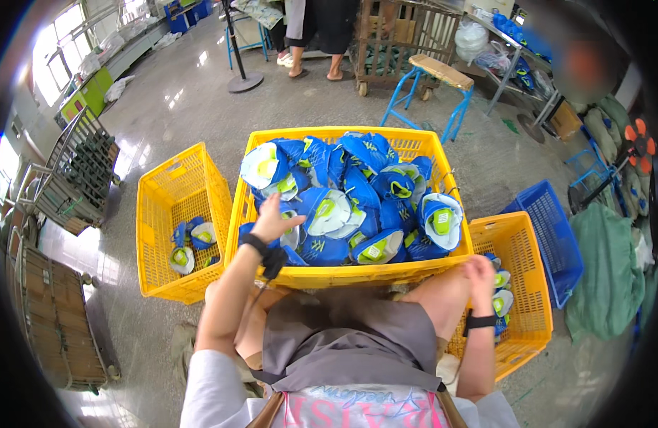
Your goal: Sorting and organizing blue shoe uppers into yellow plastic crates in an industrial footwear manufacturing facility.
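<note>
Crates of yellow mesh plastic stand in a row before the seated person: a left crate holding a few blue shoe uppers, then the big middle crate heaped with them. The left hand lies on that heap at its near left corner, fingers loosely spread and closed on nothing. The pieces look light, soft and floppy, best pinched at a stitched edge or collar; the right hand hangs over the right crate, fingers curled, though I cannot tell if they grip a piece.
</note>
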Action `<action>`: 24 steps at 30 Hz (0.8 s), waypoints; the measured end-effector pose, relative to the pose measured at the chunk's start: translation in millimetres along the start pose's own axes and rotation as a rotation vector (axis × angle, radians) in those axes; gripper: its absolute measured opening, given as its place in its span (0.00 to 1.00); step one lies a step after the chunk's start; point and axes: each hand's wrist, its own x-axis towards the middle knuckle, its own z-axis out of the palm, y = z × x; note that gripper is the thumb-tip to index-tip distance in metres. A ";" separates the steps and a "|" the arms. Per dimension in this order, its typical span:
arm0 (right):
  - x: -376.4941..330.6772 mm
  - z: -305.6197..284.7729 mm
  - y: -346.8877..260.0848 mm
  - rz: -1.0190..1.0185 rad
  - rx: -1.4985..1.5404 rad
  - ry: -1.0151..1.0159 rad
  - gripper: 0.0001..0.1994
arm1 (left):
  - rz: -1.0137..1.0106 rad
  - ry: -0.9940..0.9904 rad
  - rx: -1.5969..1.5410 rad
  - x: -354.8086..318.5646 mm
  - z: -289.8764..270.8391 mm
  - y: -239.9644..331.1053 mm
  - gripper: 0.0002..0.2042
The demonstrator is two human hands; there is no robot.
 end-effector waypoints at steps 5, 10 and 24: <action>-15.0 77.6 -76.1 -0.168 -0.038 -0.557 0.14 | 0.196 0.126 -0.047 -7.3 51.4 53.5 0.28; -25.8 98.6 -97.2 0.110 0.452 -0.576 0.32 | 0.820 0.198 -0.005 -78.4 -10.8 148.3 0.11; -22.6 128.5 -119.0 0.063 0.399 -0.673 0.24 | -0.368 -0.624 -1.457 -101.1 13.0 136.3 0.28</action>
